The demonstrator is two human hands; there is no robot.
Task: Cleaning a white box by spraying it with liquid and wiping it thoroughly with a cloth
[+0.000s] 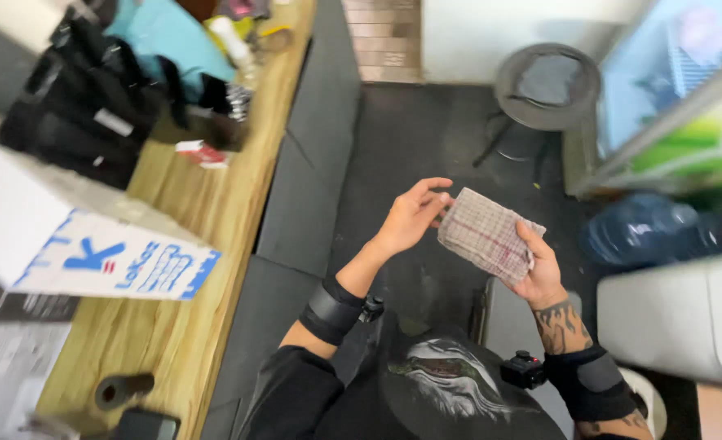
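The right hand [540, 273] grips the folded checked cloth [485, 235] at its 4 o'clock corner; its long axis runs 10-to-4. The left hand [410, 216], fingers spread, touches its 10 o'clock edge.

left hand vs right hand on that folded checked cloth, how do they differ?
The right hand grips the folded, pale checked cloth with red lines from below, thumb laid across its face; the left hand is open, only its fingertips at the cloth's left edge. The right forearm is tattooed; the left shows none. The right hand sits lower in view, the left higher. Both wear a black wrist strap carrying a small black device.
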